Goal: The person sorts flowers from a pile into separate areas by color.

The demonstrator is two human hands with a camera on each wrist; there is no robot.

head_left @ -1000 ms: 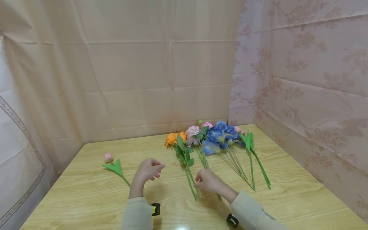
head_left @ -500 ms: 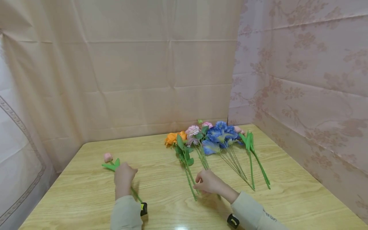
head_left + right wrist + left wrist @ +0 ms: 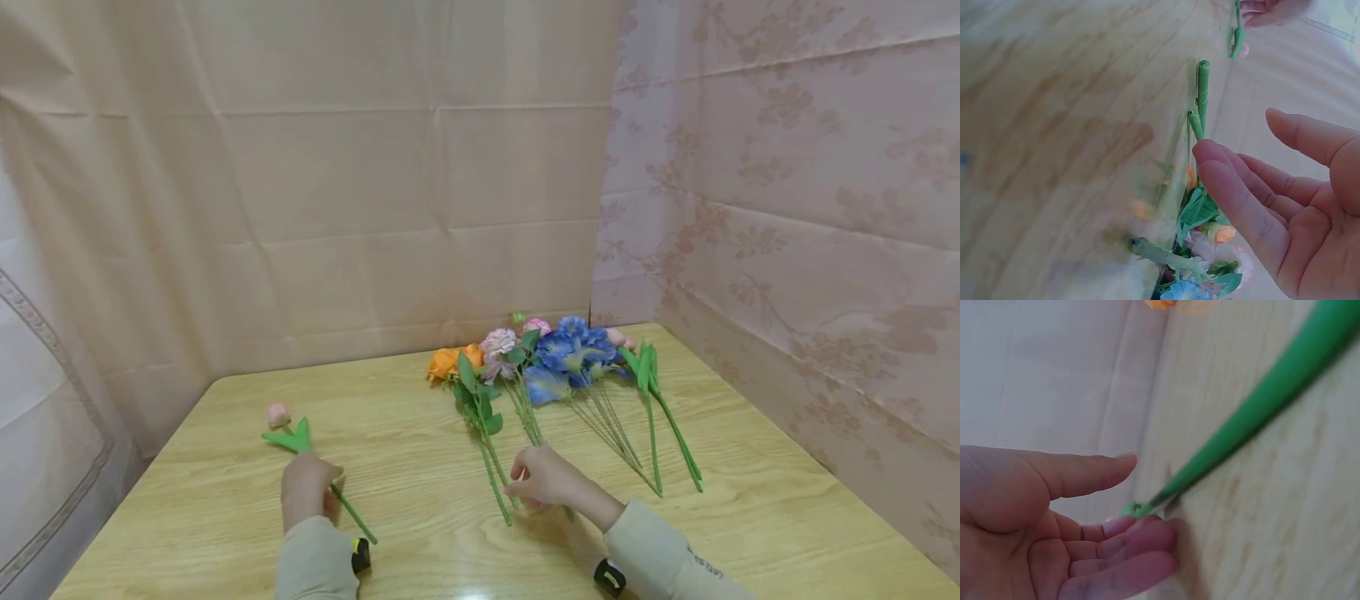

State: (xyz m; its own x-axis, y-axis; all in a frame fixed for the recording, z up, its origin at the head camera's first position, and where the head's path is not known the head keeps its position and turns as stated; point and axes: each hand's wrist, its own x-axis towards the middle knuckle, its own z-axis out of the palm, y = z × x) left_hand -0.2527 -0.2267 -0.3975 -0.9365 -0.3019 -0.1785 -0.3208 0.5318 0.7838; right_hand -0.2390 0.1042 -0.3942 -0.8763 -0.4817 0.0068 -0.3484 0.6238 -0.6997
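In the head view my left hand (image 3: 307,485) is over the stem of a lone pink tulip (image 3: 302,433) at the table's left. The left wrist view shows its thumb well apart from loosely bent fingers (image 3: 1119,578), beside the green stem (image 3: 1241,419); the stem is not pinched. My right hand (image 3: 551,477) hovers at the lower stems of pink carnations (image 3: 498,343), just right of orange flowers (image 3: 454,363) with leafy stems. In the right wrist view that hand (image 3: 1322,244) has thumb and fingers apart, fingertips close to green stem ends (image 3: 1204,87). Whether they touch is unclear.
Blue flowers (image 3: 573,346) with thin stems lie right of the carnations. Farther right are more pink tulips with green leaves (image 3: 647,371). All rest on a wooden table (image 3: 420,567). Beige cloth (image 3: 337,183) hangs behind, patterned cloth (image 3: 810,183) to the right.
My left hand has moved left from bare table to the lone tulip, then slid down toward its lower stem. The right hand stays nearly still. The flowers lie as before.
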